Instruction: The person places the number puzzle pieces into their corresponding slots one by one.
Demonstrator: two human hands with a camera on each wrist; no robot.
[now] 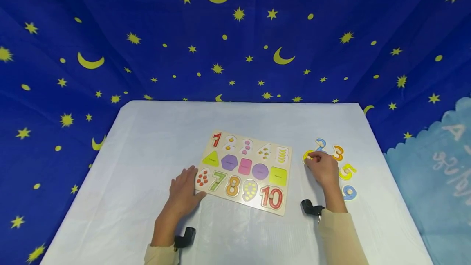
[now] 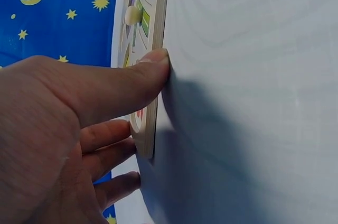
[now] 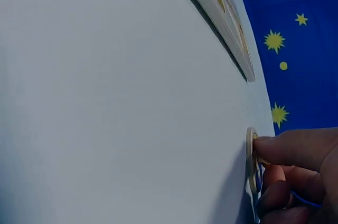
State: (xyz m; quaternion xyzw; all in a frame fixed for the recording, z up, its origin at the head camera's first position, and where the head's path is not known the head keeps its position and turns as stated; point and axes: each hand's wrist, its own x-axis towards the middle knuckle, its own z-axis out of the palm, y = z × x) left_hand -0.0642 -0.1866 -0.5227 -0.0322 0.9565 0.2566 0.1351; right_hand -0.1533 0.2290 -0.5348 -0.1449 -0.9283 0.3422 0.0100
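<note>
A wooden number puzzle board [image 1: 245, 167] lies slightly turned on the white table. My left hand [image 1: 184, 191] rests at its near left corner, thumb against the near edge and fingers along the left side. In the left wrist view the thumb touches the board's edge [image 2: 157, 34]. To the right of the board, my right hand [image 1: 324, 169] pinches a yellow number piece [image 1: 307, 156], partly hidden by the fingers; which number cannot be told. Around that hand lie a blue 2 [image 1: 321, 144], an orange 3 [image 1: 337, 152], a yellow 5 [image 1: 347, 171] and a blue 6 or 9 [image 1: 349, 192].
On the board sit a red 1 [image 1: 216, 139], a green 7 [image 1: 218, 180], an orange 8 [image 1: 233, 186] and a red 10 [image 1: 271, 196]. Its other number slots show printed pictures. A blue cloth with moons and stars [image 1: 250, 36] hangs behind the table [image 1: 165, 126].
</note>
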